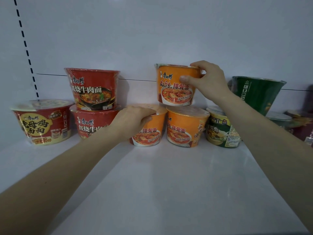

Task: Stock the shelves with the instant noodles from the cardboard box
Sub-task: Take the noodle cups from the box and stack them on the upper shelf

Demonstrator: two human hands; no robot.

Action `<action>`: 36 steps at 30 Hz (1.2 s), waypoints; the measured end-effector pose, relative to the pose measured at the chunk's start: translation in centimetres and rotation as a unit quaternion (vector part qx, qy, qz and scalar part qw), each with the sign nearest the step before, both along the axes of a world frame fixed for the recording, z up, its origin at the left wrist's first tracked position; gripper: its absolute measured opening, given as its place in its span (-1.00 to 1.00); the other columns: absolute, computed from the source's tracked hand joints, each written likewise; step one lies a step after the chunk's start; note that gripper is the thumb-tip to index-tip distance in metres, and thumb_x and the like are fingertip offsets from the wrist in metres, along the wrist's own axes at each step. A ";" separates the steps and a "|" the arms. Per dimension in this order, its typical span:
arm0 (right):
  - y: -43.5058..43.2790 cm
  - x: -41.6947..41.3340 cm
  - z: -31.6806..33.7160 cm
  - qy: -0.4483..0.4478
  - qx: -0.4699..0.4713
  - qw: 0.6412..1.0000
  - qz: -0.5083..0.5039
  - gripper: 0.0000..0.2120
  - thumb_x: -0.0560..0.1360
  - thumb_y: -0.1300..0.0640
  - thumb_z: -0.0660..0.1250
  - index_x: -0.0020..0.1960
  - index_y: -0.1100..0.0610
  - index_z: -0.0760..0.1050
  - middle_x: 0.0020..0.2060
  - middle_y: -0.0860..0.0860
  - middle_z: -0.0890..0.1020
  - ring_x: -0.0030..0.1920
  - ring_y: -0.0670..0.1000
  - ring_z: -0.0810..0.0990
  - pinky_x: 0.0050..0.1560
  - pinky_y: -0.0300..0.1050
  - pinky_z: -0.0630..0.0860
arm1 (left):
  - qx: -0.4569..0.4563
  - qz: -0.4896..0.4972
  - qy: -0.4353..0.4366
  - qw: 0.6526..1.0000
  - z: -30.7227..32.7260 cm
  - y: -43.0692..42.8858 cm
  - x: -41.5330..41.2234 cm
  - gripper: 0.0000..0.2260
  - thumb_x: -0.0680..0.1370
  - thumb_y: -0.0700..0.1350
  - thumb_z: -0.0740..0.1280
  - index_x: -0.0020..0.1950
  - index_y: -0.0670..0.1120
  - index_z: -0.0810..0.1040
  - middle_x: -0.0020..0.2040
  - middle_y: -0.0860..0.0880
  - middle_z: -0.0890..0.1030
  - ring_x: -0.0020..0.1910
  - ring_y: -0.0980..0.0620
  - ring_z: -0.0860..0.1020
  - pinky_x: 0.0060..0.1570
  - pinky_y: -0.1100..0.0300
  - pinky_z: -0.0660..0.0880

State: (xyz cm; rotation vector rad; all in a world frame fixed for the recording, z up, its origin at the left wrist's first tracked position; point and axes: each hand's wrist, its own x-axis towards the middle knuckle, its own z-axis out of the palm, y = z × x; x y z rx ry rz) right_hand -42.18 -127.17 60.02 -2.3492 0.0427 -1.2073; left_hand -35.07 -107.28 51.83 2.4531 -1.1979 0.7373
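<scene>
Instant noodle bowls stand along the back of a white shelf (152,184). My right hand (208,80) grips an orange bowl (172,89) by its rim and side; this bowl sits on top of a second orange bowl (184,128). My left hand (133,119) is closed over the lid and rim of a third orange bowl (149,133) to the left of it. The cardboard box is not in view.
Two red bowls (93,89) are stacked left of the orange ones, with a red and gold bowl (40,122) at the far left. A green and yellow bowl (221,131), a dark green bowl (255,94) and more bowls stand right. White back panel behind.
</scene>
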 end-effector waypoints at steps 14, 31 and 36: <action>-0.6 -1.4 0.4 -0.011 0.009 1.000 0.007 -0.50 0.44 -0.02 0.38 0.30 0.16 0.40 0.28 0.09 0.46 0.24 0.07 0.45 0.12 -0.17 0.38 | -0.043 -0.031 -0.063 0.997 -0.4 -0.9 -1.4 -0.72 0.54 -0.18 0.28 0.23 -0.20 0.53 0.23 -0.17 0.55 0.20 -0.17 0.51 0.17 -0.02 0.42; 2.1 -2.2 0.2 0.000 0.085 0.980 0.182 -0.63 0.41 0.00 0.40 0.19 0.05 0.47 0.11 -0.10 0.49 0.07 -0.15 0.48 -0.02 -0.35 0.49 | -0.365 -0.104 0.260 0.888 3.4 -0.6 -3.2 -0.31 0.30 0.14 0.43 0.35 -0.04 0.29 0.08 0.13 0.52 -0.08 0.26 0.53 -0.13 0.35 0.51; 0.1 -2.8 -0.1 0.053 0.178 0.962 0.199 -0.68 0.59 0.02 0.14 0.33 0.03 0.36 0.20 -0.04 0.45 0.19 -0.04 0.50 0.17 -0.16 0.50 | -0.382 -0.102 0.252 0.884 2.8 -0.9 -2.6 -0.38 0.32 0.16 0.40 0.31 -0.03 0.36 0.06 0.12 0.54 -0.09 0.24 0.54 -0.17 0.37 0.47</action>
